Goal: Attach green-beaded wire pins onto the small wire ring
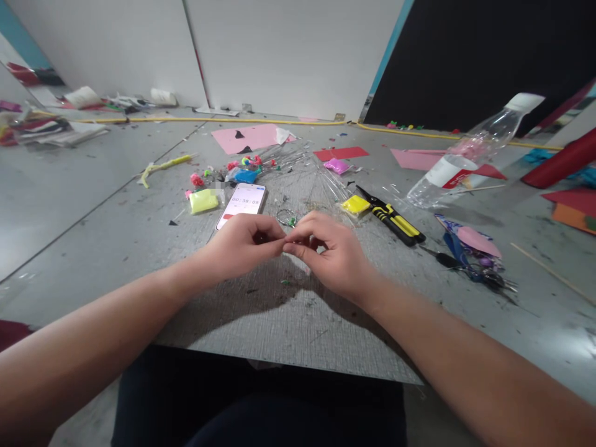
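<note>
My left hand [244,246] and my right hand [328,249] meet fingertip to fingertip above the near part of the grey table [223,332]. Both are closed in a pinch, and whatever sits between the fingertips is too small and too covered to name. Just beyond the fingers lies a thin wire ring [285,216] with a green bit beside it. A phone [245,200] showing a running timer lies behind my left hand. Past my right hand are a yellow packet [356,205] and black-and-yellow pliers [395,221].
A clear plastic bottle [465,155] stands tilted at the right. Keys [488,276] lie nearer, at the right. Clear plastic strips, a pale yellow packet [203,201], a pink sheet [246,138] and a red sheet [341,153] are spread behind my hands. White panels [288,56] rise at the back.
</note>
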Tool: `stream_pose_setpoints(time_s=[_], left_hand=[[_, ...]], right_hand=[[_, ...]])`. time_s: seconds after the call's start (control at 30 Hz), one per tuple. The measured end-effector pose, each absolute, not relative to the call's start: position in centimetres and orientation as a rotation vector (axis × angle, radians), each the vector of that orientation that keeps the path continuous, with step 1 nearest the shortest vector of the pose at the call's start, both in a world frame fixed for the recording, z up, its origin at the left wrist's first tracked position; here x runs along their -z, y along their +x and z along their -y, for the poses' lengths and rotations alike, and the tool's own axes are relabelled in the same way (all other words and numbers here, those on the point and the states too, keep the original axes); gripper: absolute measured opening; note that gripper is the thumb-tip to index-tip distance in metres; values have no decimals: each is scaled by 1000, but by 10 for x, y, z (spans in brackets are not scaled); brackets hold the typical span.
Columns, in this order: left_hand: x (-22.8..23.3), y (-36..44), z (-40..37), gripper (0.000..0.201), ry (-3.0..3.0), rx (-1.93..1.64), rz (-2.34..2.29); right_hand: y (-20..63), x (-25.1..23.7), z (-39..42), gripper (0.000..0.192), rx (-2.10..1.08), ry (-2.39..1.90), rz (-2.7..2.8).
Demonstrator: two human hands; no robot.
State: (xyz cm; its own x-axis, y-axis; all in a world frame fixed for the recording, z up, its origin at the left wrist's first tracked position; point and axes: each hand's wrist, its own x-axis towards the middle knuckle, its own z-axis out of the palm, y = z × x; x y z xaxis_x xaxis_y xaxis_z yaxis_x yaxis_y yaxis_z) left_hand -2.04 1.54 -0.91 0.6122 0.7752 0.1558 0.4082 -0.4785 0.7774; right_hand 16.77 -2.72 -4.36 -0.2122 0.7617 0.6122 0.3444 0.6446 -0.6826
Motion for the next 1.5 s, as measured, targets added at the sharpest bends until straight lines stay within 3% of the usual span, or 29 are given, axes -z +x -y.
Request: stream_pose_setpoints(time_s=[0.3,0.63,1.17,1.5], left_hand=[[3,-25,-11,13,1733,-577,-851],[4,-27,-10,16,1716,-558,-843],[3,-27,-11,10,1844,-470,-910],[-1,-27,-9,16,1991,-333,-933]], right_hand=[[163,36,39,10,-435,-723,1763],[165,35,39,17,-513,-692,1700],[172,40,28,5,-996,-797,1634],[172,40,26,20,-1512,-938,1449]])
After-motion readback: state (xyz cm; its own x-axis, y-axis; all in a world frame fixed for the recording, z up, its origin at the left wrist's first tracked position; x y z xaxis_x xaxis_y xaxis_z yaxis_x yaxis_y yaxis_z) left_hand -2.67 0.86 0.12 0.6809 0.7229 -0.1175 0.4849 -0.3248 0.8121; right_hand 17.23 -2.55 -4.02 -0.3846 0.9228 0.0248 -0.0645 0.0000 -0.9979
